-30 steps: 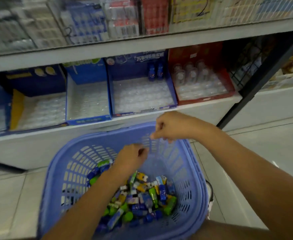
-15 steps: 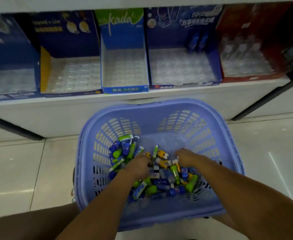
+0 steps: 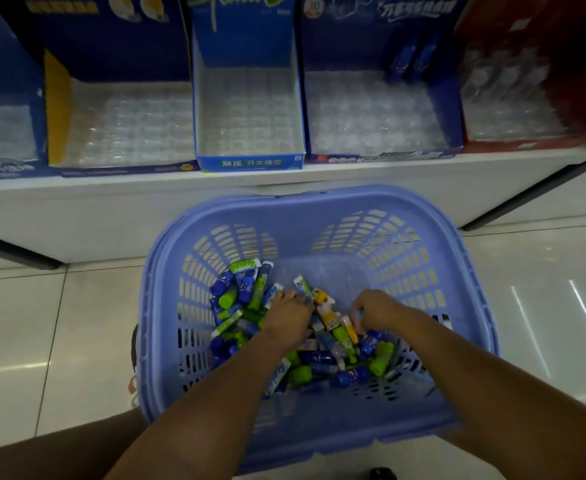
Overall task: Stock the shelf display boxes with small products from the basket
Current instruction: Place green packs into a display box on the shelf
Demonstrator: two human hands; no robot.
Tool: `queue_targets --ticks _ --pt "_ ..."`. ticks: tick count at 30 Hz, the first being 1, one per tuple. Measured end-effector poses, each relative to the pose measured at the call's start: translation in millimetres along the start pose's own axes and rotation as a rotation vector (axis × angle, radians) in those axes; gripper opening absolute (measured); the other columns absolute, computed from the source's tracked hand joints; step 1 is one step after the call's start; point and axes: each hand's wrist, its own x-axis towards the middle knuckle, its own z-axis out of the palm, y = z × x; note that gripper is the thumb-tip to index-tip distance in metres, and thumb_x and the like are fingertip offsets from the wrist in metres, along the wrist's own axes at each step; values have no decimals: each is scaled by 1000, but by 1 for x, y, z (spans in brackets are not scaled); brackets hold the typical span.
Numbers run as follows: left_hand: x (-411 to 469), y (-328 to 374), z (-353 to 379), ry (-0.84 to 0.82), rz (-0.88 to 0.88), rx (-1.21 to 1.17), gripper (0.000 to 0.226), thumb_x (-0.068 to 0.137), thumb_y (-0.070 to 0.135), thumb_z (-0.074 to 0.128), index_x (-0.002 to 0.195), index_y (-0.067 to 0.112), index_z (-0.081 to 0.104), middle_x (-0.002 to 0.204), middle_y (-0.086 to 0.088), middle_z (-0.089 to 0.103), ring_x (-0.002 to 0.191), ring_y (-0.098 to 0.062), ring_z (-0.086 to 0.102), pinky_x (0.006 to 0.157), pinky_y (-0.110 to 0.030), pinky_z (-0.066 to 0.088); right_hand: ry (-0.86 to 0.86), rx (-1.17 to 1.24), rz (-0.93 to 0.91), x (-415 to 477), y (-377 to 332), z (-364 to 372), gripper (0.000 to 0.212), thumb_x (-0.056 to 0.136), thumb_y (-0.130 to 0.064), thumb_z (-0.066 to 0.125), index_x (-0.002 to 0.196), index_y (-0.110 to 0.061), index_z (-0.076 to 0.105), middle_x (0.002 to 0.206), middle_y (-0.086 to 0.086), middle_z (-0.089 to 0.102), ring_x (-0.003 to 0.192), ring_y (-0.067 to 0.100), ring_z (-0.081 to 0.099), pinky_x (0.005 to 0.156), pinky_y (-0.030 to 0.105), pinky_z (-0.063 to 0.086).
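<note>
Small yellow plastic tube point(image 3: 326, 311), centre of lilac slotted plastic basket point(image 3: 319, 199): lengthwise toward far wall, between my left hand point(image 3: 289, 315) and right hand point(image 3: 376, 308), left nearer; fingers curled, grip I cannot tell.

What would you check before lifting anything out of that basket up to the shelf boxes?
1. The basket holds products: ok, a whole pile.
2. The left hand and right hand reach the pile: ok.
3. Firm hold on one product: cannot tell, the fingers are buried among them.
4. Room in the narrow blue box: ok, tray slots look empty.
5. Room in the wide blue box: ok, only two blue bottles at its back.
</note>
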Motion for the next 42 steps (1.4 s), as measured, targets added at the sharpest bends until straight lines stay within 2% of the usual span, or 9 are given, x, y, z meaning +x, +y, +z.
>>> queue_targets --ticks 6,9,12,20,23,27,31,34,42 --pt "-1 2 -7 57 -55 -115 33 94 34 50 120 16 59 124 -7 56 123 -28 39 104 -43 29 159 232 -40 -18 13 -9 25 87 -11 65 65 -14 52 68 0 43 58 9 41 49 17 34" --pt "-5 8 -26 133 -139 -390 27 94 31 51 93 7 64 90 -17 62 93 -30 55 82 -39 42 268 503 -96 -35 23 -16 17 83 -12 71 99 -10 65 93 7 61 73 14 58 53 17 43" --pt "-11 9 -60 141 -244 -811 48 91 25 60 52 12 34 53 -13 31 49 -22 34 55 -32 29 335 758 -181 -55 26 -25 21 86 -7 66 106 -2 66 103 23 66 88 28 67 71 30 57" --pt "-61 -4 -173 394 -252 -1443 25 91 21 57 68 12 56 58 -4 63 50 -10 63 54 -24 55 721 1159 -512 -133 -16 -90 23 90 0 57 112 0 64 91 8 64 68 5 63 65 12 53" --pt "-84 -14 -217 641 -204 -1390 23 90 24 59 69 16 62 50 7 62 46 -4 56 53 -19 50 969 1193 -597 -158 -40 -127 18 85 1 65 102 0 61 77 1 61 53 -4 61 56 7 49" --pt "-92 -31 -264 912 -145 -1166 25 95 24 52 82 6 65 69 -3 67 65 -15 64 64 -26 52 1163 1036 -698 -166 -78 -179 15 82 -4 69 96 -6 63 80 -2 65 70 6 62 70 15 53" --pt "-84 -49 -273 916 -207 -754 27 99 30 44 83 10 55 60 3 50 56 -9 46 44 -15 31 1312 707 -735 -141 -119 -226 13 84 -9 65 94 -2 70 97 9 72 89 17 66 81 17 48" --pt "-75 -53 -263 864 -241 -733 26 100 30 42 85 11 52 58 2 46 53 -11 44 49 -33 30 1340 449 -605 -114 -145 -256 20 89 -15 59 102 -4 70 109 15 69 105 26 61 84 18 38" --pt "-70 -53 -245 951 -239 -825 24 99 33 44 89 15 56 63 6 51 58 -7 49 50 -30 38 1152 361 -540 -72 -165 -289 26 94 -19 55 114 -6 63 121 13 62 113 24 55 85 17 35"
